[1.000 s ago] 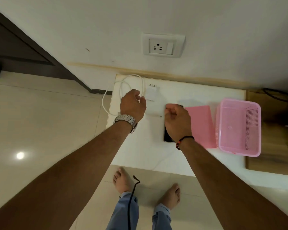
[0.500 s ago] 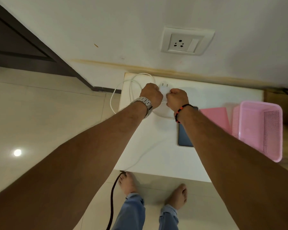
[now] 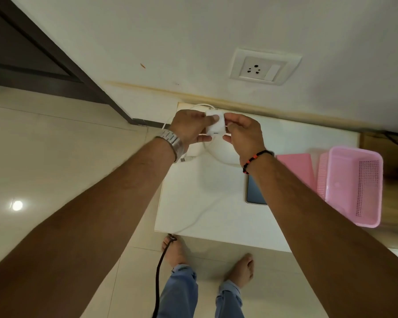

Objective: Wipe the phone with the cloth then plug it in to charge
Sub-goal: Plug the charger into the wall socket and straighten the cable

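A white charger adapter [image 3: 215,124] is held up above the back of the white table [image 3: 218,216]. My left hand [image 3: 191,128] grips its left side and my right hand [image 3: 242,134] pinches its right side. A white cable [image 3: 200,216] loops under my hands, with a free USB plug [image 3: 186,159] lying by my left wrist. The dark-screened phone [image 3: 255,191] lies face up on the table, partly hidden by my right forearm. To the right of the phone lies the flat pink cloth [image 3: 295,167]. A white wall socket [image 3: 261,70] sits above the table.
A pink plastic basket [image 3: 354,187] stands at the table's right edge beside the cloth. A black cord [image 3: 159,276] hangs down over the tiled floor near my bare feet. A dark door frame [image 3: 55,56] runs along the left.
My right hand left the phone and joined my left hand at the back of the table. Both hands picked up the white adapter and lifted it off the table.
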